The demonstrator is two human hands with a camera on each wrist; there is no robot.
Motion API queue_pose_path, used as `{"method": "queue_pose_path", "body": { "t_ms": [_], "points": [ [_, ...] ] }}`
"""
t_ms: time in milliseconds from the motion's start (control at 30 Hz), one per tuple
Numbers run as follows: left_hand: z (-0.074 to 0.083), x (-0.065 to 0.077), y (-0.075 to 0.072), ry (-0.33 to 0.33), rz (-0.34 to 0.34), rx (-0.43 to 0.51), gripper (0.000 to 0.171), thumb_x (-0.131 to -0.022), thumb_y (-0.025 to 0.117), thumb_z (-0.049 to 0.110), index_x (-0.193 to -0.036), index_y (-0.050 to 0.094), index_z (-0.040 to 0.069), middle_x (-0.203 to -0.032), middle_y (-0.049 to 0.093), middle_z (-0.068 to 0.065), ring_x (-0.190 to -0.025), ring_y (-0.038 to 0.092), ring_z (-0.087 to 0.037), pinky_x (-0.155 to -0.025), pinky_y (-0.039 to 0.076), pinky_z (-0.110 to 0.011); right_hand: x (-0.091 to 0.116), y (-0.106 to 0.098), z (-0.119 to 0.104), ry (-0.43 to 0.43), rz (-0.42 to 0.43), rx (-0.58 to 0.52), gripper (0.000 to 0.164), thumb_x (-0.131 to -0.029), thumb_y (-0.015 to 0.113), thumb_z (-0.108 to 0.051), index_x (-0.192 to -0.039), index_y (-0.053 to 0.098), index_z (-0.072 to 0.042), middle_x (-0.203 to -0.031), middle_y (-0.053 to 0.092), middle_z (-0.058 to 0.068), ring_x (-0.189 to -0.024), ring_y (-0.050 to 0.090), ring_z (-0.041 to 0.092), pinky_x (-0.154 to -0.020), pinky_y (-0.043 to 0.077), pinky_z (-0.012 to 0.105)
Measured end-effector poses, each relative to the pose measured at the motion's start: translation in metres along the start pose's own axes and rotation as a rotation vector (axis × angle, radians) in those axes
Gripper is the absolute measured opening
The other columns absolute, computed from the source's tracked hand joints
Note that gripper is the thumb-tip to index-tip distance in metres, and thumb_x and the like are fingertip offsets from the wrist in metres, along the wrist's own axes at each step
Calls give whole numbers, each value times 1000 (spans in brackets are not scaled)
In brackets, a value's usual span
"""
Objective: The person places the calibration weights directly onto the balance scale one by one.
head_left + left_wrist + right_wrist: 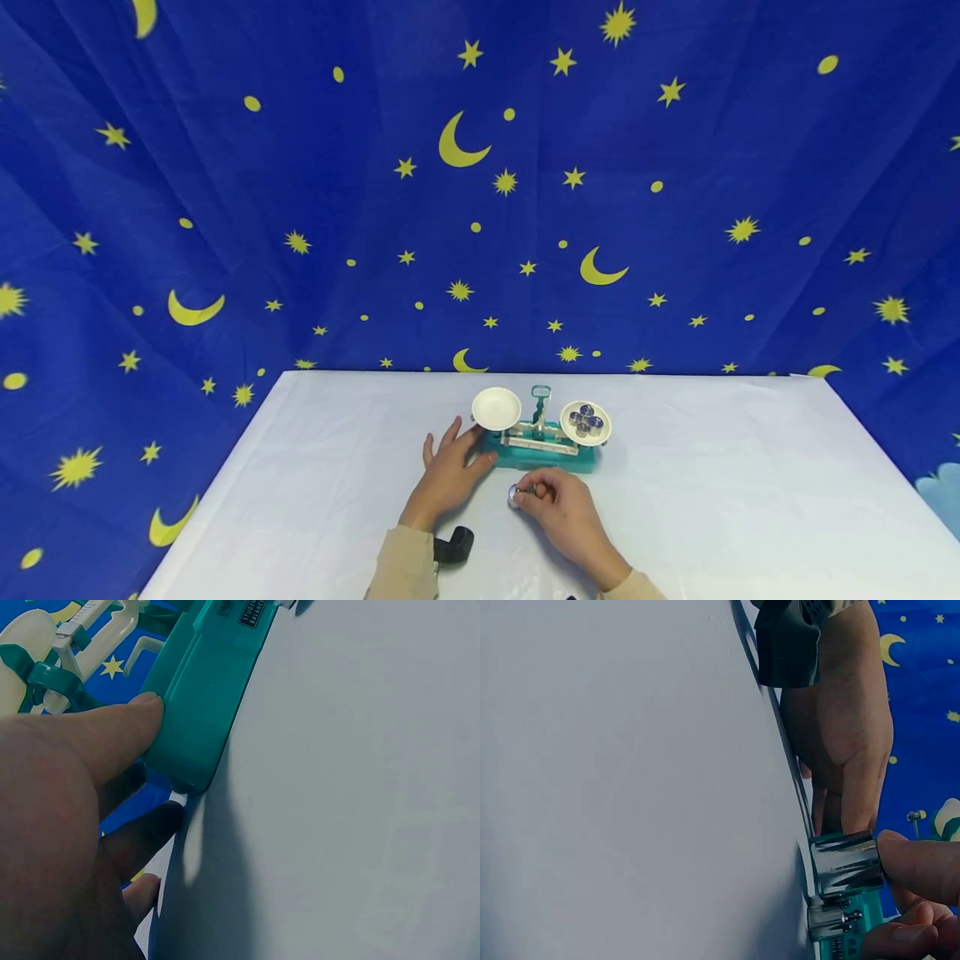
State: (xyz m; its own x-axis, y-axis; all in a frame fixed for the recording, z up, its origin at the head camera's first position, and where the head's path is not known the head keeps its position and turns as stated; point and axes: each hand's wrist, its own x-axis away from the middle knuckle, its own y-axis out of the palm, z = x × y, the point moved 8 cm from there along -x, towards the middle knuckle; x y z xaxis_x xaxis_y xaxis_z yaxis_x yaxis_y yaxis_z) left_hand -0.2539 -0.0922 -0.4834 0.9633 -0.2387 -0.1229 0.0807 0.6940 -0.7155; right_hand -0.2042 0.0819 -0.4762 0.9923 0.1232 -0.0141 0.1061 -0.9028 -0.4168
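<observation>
Balance scale [542,458] stands on the table [712,500] before you. Your left hand [450,475], fingers spread, touches its left end; your right hand [564,510], fingers curled, pinches a metal weight [513,497] near its front; the right pan [603,412] holds weights [576,417].

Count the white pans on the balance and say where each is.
2: left pan at the left end of the green balance; right pan, holding metal weights, at its right end.
</observation>
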Motion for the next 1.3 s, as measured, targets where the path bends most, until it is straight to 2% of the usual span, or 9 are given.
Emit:
{"method": "queue_pose_path", "body": {
  "t_ms": [600,967,1300],
  "points": [
    [-1,1,0,-13,-4,4,58,-99,60,40,-145,53,6,-147,55,-11,-148,25,-41,-114,-4,-70,1,-7,-18,-15,41,-36,11,-82,81,-16,-90,75,-11,-74,52,-1,-65,49,9,-55,42,21],
    [-1,1,0,3,0,5,57,-99,61,39,-145,54,5,-146,55,-11,-148,27,-42,-113,-2,-71,0,-14,-30,-54,106,-42,7,-82,80,-12,-87,75,-15,-72,52,-3,-66,49,10,-56,41,21],
    [-1,0,0,0,-4,-3,57,-99,60,39,-145,53,7,-147,55,-9,-148,27,-41,-113,-2,-72,-1,-19,-42,-82,131,-33,7,-84,81,-17,-88,75,-16,-74,52,-2,-70,49,12,-57,41,22]
  ]
}}
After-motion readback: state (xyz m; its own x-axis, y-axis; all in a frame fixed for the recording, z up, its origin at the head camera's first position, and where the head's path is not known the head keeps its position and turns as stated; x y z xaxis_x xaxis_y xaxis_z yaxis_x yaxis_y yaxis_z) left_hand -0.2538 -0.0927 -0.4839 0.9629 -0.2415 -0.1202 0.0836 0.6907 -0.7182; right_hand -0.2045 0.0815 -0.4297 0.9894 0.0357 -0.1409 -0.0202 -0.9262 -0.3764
